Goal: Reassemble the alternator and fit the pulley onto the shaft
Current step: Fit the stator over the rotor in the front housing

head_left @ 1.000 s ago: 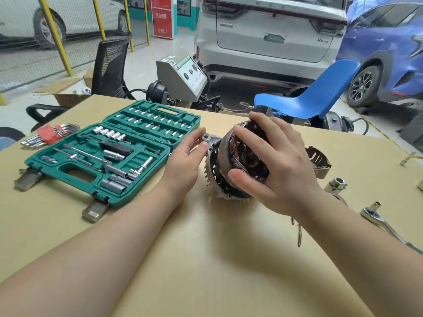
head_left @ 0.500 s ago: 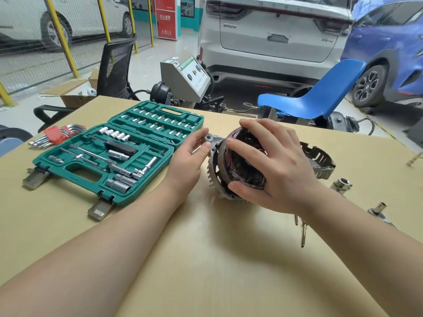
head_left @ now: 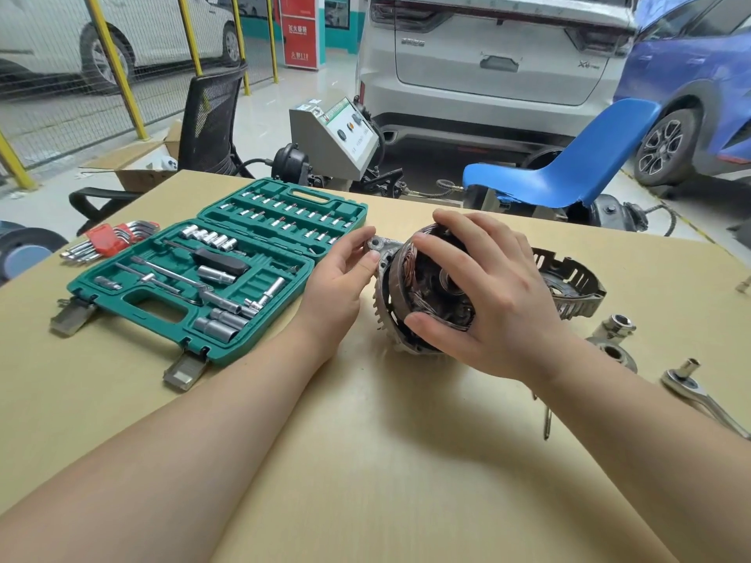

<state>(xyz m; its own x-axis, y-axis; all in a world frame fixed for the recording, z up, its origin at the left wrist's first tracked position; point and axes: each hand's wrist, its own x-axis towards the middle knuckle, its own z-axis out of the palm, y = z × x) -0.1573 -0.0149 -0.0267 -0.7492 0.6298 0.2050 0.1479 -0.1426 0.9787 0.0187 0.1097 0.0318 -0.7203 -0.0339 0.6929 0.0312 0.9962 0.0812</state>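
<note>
The half-built alternator (head_left: 400,290) lies on its side mid-table, with a finned front housing, copper stator windings and the rotor showing. My right hand (head_left: 500,302) grips the stator ring (head_left: 410,274) from the right, fingers over the top and thumb under it. My left hand (head_left: 339,278) pinches the housing's mounting ear (head_left: 376,243) on the left. The rear cover (head_left: 573,282) lies behind my right hand. The silver pulley (head_left: 611,351) sits to the right, a socket (head_left: 617,323) next to it.
An open green socket set (head_left: 219,270) fills the table's left half, red-holdered hex keys (head_left: 109,237) beyond it. A ratchet (head_left: 699,394) lies near the right edge and a long bolt (head_left: 546,422) beside my right forearm. A blue chair (head_left: 569,172) stands behind the table.
The view has shifted slightly. My left fingers have moved up from the housing's side onto the mounting ear; my right hand keeps its hold on the stator ring.
</note>
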